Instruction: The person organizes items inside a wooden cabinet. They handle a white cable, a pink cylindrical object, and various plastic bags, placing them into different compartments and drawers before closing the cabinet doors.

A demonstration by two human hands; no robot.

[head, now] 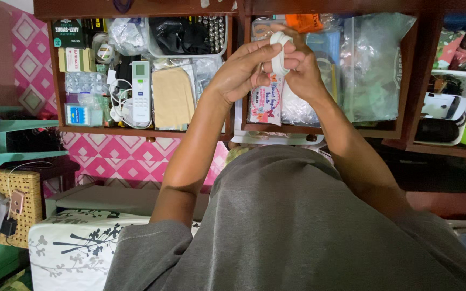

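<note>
Together, both hands (268,67) pinch a small white coiled cord (279,53).

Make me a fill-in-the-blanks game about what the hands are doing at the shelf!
1. Both hands, the left hand and the right hand, hold a small ____ band.
2. The remote control on the shelf is ____.
3. The person's shirt is ____.

Missing words: white; white; grey
</note>
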